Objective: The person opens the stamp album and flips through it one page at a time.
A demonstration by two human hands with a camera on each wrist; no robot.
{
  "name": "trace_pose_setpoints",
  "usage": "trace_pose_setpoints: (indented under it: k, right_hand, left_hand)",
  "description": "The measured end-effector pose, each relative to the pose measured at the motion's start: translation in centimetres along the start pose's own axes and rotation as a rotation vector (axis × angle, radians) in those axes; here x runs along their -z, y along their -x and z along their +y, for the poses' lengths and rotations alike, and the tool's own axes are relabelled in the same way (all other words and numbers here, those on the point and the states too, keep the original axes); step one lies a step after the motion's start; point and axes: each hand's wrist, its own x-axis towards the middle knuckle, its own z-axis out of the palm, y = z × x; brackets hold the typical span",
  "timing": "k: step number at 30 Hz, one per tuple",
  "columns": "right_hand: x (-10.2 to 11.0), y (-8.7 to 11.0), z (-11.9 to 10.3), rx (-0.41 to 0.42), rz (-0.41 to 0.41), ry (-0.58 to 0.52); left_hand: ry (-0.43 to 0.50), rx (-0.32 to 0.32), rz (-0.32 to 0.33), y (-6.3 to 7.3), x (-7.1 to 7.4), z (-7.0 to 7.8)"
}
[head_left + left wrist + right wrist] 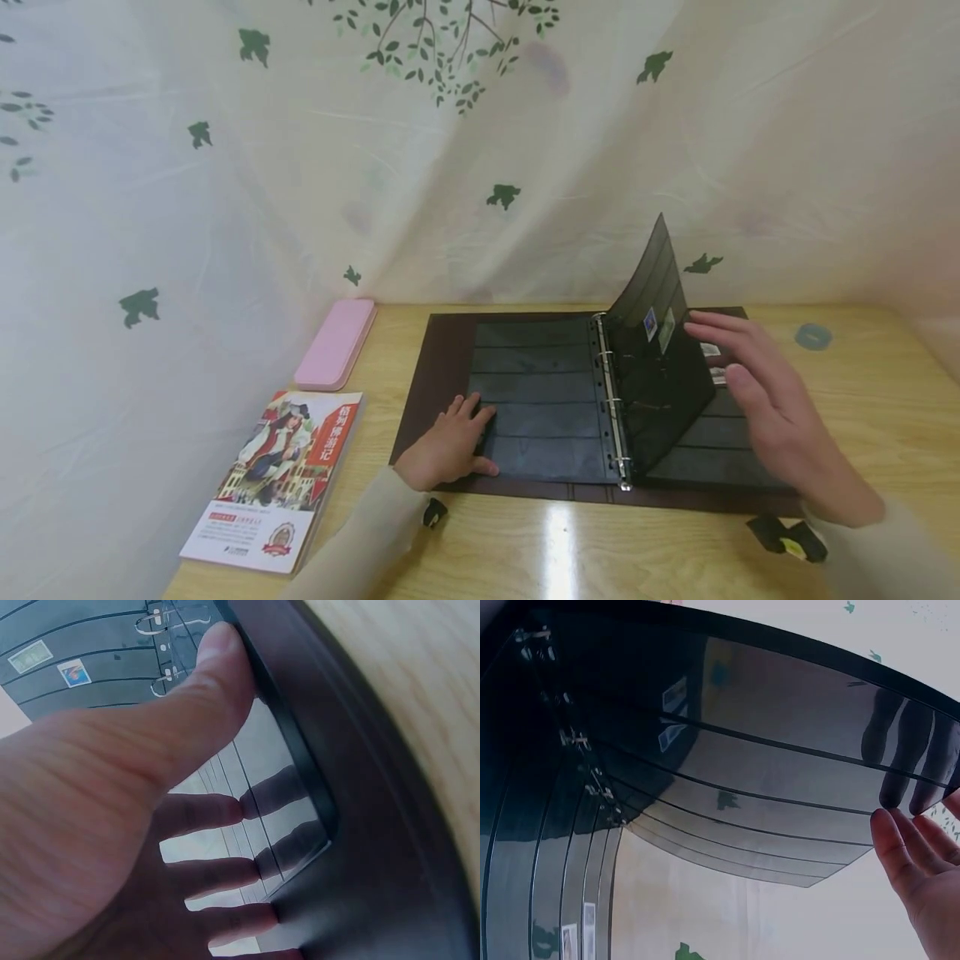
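A ring binder [448, 358] with black pocket pages lies spread on the table. My left hand [450, 437] rests on the left page [540, 379], fingers spread near its outer edge and thumb [217, 675] toward the near edge. One page [660, 267] stands raised from the metal rings [613, 400], with two small stamps [650, 325] showing on it. My right hand [780, 408] touches this page's outer edge with extended fingertips [885, 825], thumb apart from them. Behind the raised page, light stamps [709, 350] sit in the right page [723, 442], partly hidden.
Left of the binder lie a pink case [336, 343] and an illustrated paperback book [277, 479]. A small grey-green disc [813, 337] sits at the right on the wooden table [892, 400]. A leaf-patterned curtain [450, 217] hangs behind the table.
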Motion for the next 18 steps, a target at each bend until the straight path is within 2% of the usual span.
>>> trace_pose_setpoints:
  k: [11,18]
  right_hand:
    - [-0.9,-0.5,0.0,0.015,0.004,-0.054]
    - [-1.6,-0.6,0.2,0.042,-0.019,-0.128]
  left_hand:
    - [0.010,-0.007,0.001,0.1,0.1,0.0]
    - [0.017,0.000,-0.002,0.1,0.1,0.1]
